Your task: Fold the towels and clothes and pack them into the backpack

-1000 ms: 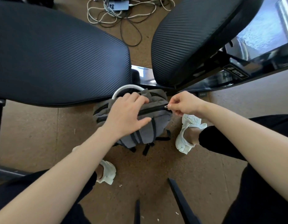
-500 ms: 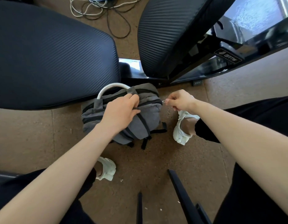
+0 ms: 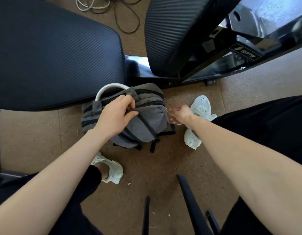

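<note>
Left hand [image 3: 115, 117] grip is clamped on the top of the grey backpack [image 3: 143, 122] sitting on the floor between the shoes, right hand [image 3: 179, 114] pinching the zipper pull [image 3: 166, 108] at its right end, so looks like zipping's basically finished, next just let go.

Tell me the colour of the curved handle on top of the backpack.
White. The handle arches over the grey backpack; the head view shows it clearly.

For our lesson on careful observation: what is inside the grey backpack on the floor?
Nothing inside shows. The backpack looks zipped shut; the left hand grips its top and the right hand pinches a zipper pull. Its fabric hides any contents.
</note>
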Demonstrator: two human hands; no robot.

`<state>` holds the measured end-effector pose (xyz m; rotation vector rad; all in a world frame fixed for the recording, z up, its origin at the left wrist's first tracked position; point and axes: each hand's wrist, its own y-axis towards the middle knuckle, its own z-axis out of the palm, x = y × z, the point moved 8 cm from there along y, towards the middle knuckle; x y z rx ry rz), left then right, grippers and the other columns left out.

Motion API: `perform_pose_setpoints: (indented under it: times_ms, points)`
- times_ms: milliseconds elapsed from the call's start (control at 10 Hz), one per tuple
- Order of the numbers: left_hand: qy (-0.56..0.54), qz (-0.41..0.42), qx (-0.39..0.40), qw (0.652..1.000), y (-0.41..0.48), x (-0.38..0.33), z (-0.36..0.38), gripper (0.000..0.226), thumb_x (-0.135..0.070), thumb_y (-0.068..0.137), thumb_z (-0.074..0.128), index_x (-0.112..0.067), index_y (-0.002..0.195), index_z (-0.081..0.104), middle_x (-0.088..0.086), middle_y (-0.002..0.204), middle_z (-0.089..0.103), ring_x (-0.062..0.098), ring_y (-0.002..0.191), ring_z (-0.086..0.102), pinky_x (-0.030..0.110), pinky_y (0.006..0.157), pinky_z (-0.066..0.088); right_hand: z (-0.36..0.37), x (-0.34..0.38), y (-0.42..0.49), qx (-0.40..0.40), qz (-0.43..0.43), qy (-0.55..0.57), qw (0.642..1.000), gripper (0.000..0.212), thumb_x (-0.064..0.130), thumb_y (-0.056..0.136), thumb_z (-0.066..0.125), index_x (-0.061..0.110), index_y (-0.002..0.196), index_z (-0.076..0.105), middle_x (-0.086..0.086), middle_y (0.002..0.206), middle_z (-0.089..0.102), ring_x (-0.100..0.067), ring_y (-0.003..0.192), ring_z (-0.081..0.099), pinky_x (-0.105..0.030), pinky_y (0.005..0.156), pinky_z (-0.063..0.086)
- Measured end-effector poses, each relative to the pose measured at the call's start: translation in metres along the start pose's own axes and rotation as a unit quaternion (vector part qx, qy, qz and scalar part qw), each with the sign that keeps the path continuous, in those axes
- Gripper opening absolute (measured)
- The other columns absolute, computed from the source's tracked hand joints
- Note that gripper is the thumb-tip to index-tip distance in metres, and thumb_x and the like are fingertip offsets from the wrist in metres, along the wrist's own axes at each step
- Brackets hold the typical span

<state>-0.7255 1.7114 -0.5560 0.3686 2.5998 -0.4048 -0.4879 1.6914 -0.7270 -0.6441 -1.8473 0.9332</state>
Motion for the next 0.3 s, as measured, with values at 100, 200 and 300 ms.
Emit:
perform_pose_setpoints:
  times_ms: [100, 200, 300]
  points:
    - [-0.015, 0.009, 0.016, 1.000, -0.010, 0.001, 0.000, 0.024, -0.024, 0.092, 0.072, -0.023, 0.113, 0.062, -0.007, 0.105, 0.057, 0.013, 0.096, 0.056, 0.037, 0.085, 0.051, -0.009, -0.002, -0.014, -0.008, -0.008, -0.044, 0.999, 0.022, 0.029, 0.104, 0.054, 0.013, 0.092, 0.062, -0.006, 0.080, 0.066, -0.019, 0.069, 0.063, -0.032, 0.069, 0.053]
    - [-0.015, 0.014, 0.038, 0.999, -0.034, -0.005, -0.006, 0.036, -0.024, 0.093, 0.072, -0.024, 0.128, 0.063, -0.007, 0.120, 0.061, 0.016, 0.114, 0.058, 0.038, 0.095, 0.050, -0.006, 0.014, -0.031, 0.019, -0.036, -0.132, 0.990, 0.010, 0.017, 0.101, 0.056, 0.011, 0.097, 0.064, -0.009, 0.087, 0.068, -0.022, 0.075, 0.063, -0.036, 0.074, 0.055]
    - [-0.041, 0.015, 0.010, 0.999, -0.053, -0.010, -0.024, 0.028, -0.022, 0.095, 0.071, -0.025, 0.123, 0.067, -0.009, 0.118, 0.066, 0.011, 0.110, 0.062, 0.037, 0.096, 0.053, -0.001, 0.050, -0.058, 0.047, -0.085, -0.154, 0.983, 0.013, 0.016, 0.100, 0.056, 0.010, 0.095, 0.067, -0.010, 0.086, 0.067, -0.021, 0.072, 0.062, -0.032, 0.065, 0.053]
